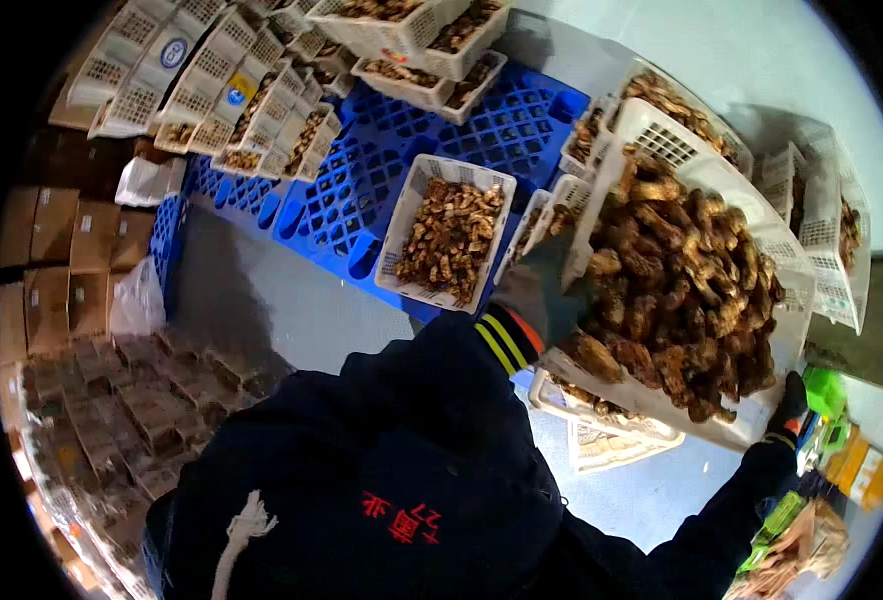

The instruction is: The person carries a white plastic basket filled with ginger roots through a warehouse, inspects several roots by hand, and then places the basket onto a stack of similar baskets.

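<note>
a dark jacket [352, 450] filled the lower part of the view nearest the camera, a pale drawstring [246, 525] lying over it. both arms reached to the person's right, to a large white basket [798, 308] heaped with brown, mushroom-like pieces [677, 270]. the basket sat tilted between the two gloved hands. the left hand [544, 285] was clamped on its near left edge, fingertips hard to make out against the load; the right hand [790, 402] was closed on its near right corner, most of its fingers hidden.

as for progress, the filling looked done and the basket seemed to be taken up in both hands, but not yet set down; whether its underside touched the baskets [617, 458] beneath could not be told. on the blue pallet [314, 222] a smaller filled basket [394, 238] stood upright by itself. stacked baskets [127, 85] at the upper left also held pieces, so much of the load appeared already sorted into stacks, with this basket left to place.
</note>
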Available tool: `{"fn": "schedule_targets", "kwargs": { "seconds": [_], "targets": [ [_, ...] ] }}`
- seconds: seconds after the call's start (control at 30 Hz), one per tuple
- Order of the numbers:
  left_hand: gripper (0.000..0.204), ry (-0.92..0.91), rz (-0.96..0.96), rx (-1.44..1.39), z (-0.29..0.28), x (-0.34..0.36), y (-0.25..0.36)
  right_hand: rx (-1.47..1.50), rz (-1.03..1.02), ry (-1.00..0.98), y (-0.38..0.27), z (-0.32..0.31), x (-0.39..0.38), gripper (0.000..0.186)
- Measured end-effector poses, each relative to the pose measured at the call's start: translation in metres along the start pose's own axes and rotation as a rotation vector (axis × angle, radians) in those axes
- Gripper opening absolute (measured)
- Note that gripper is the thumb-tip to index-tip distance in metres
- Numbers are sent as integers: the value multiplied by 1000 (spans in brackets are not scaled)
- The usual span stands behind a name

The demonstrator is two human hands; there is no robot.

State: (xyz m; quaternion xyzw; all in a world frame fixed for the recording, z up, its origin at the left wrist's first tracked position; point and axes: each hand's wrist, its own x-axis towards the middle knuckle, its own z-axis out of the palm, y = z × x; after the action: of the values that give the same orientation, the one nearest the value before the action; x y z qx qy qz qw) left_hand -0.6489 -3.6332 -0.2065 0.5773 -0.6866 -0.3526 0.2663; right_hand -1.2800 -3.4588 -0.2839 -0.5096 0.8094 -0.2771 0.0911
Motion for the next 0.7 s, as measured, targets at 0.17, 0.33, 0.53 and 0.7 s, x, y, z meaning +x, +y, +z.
{"fn": "schedule_targets", "kwargs": {
  "seconds": [0.17,0.33,0.53,0.7],
  "targets": [
    [55,92,118,-426,-25,-7,-43,329,520,-140,-97,77,44,41],
    [56,-68,-33,-199,-19,17,-78,-3,518,-127,-85,34,27,30],
    [49,-199,-1,-735,-114,40,-98,-87,-285,-34,-189,76,-45,20],
    [36,-223,-136,-346,-166,28,-108,608,502,10,-385,102,-53,16]
  ]
}}
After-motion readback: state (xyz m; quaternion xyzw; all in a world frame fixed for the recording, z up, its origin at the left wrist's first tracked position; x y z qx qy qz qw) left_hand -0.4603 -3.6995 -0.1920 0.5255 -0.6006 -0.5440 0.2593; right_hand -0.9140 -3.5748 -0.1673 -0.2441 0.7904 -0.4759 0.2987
